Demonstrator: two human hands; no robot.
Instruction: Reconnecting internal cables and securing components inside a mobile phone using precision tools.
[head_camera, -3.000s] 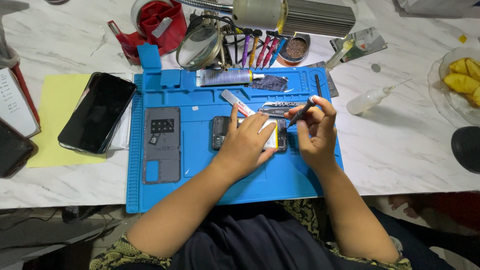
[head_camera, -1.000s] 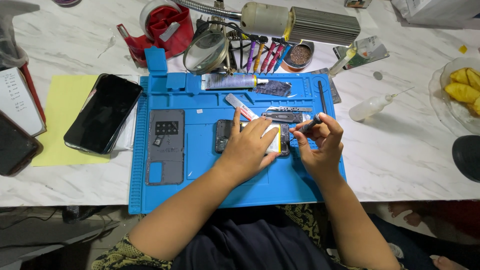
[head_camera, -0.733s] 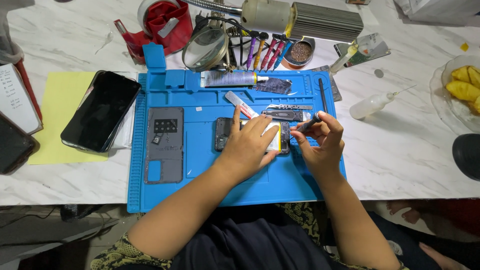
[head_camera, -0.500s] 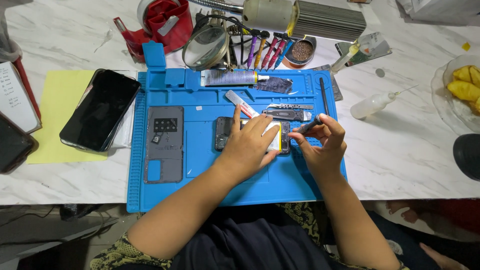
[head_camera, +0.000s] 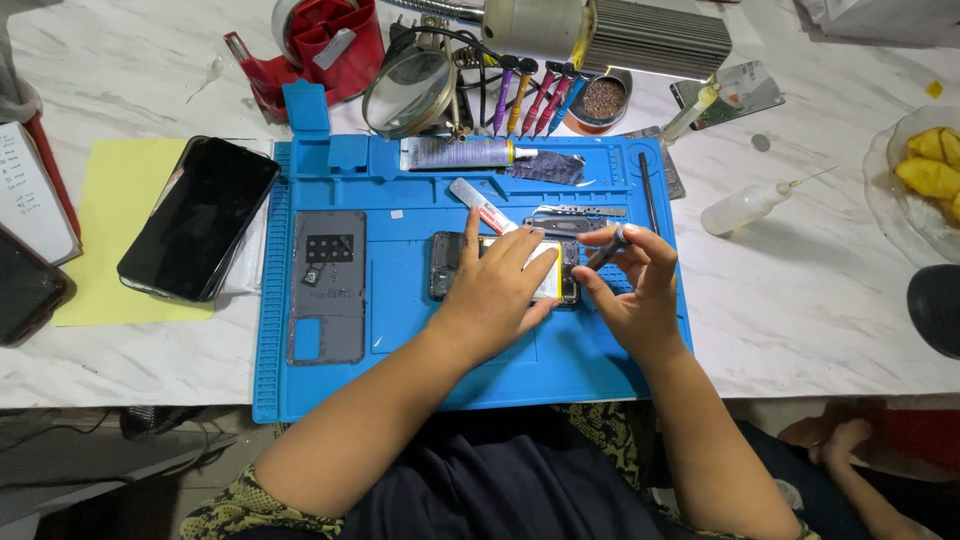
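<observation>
Pressing flat and open on the opened phone (head_camera: 447, 266), the left hand (head_camera: 497, 295) steadies it; the right hand (head_camera: 630, 290) pinches a screwdriver (head_camera: 604, 250) just beside.

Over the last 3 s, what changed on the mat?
The right hand dropped slightly from above the opened phone to its right edge, keeping its grip on the thin tool. The left hand stayed flat on the phone. The back cover and blue mat are unchanged.
</observation>
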